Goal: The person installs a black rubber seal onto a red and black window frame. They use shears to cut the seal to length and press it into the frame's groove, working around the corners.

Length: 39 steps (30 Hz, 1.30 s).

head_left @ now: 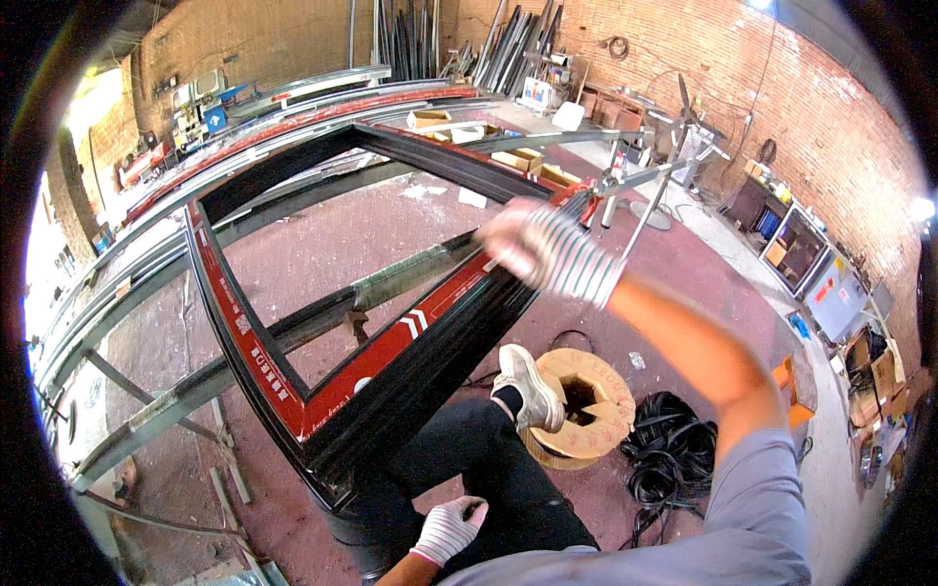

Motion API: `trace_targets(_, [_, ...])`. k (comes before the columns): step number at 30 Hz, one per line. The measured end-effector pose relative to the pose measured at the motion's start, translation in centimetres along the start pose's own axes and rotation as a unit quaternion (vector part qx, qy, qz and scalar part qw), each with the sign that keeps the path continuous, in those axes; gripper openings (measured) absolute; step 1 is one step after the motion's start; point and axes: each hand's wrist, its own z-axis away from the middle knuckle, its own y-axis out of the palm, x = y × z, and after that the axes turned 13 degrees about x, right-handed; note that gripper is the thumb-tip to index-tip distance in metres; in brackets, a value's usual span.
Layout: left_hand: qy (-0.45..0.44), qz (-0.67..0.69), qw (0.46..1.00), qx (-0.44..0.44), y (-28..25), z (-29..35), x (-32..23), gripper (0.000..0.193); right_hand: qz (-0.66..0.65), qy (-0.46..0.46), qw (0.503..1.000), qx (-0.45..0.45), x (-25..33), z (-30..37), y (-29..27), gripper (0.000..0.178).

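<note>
A rectangular window frame [420, 381], black with red film along its faces, lies tilted on metal rails and reaches to my knee. My right hand [552, 252], in a striped knit glove, is at the frame's right side near the far corner. Motion smears its fingers, so whether they grip the frame or only touch it is unclear. Low in the view, my left hand [451, 527], gloved the same way, rests by my thigh with its fingers curled. Whatever may be inside those fingers is hidden. The frame stands apart from my left hand.
Grey metal rails [166, 420] run beneath the frame. By my shoe stands a wooden spool [611, 405], beside a heap of black rubber strip [669, 454]. Cardboard boxes [518, 159] and a clamp stand [611, 186] are beyond the frame. Long profiles [513, 49] lean against the brick wall.
</note>
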Motion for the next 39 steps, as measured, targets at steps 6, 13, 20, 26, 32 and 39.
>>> trace_targets(6, [0.023, 0.111, 0.992, -0.054, -0.5, 0.6, -0.4, 0.025, -0.026, -0.100, 0.994, -0.030, 15.3, -5.2, 2.2, 0.042])
trace_targets(13, [0.105, 0.223, 0.862, -0.443, -8.9, 10.0, -4.0, 0.029, -0.066, -0.063, 0.995, -0.040, 18.2, -6.6, 2.6, 0.049])
trace_targets(20, [0.180, -0.130, 0.732, -0.644, -21.8, 16.5, -5.1, 0.025, -0.092, -0.172, 0.979, -0.056, 15.0, -3.1, 0.9, 0.040])
trace_targets(26, [0.218, -0.387, 0.779, -0.443, -35.5, 11.3, -11.1, 0.059, -0.240, -0.249, 0.938, -0.030, 6.6, -2.4, 1.5, 0.015])
trace_targets(32, [0.055, -0.452, 0.811, -0.368, -39.5, 11.4, -10.7, 0.069, -0.346, -0.054, 0.934, 0.075, -3.8, -3.8, 0.2, 0.058])
trace_targets(39, [-0.043, -0.461, 0.779, -0.422, -35.1, 10.9, -12.8, 0.069, -0.175, -0.025, 0.982, -0.062, -3.2, -3.1, -2.3, 0.029])
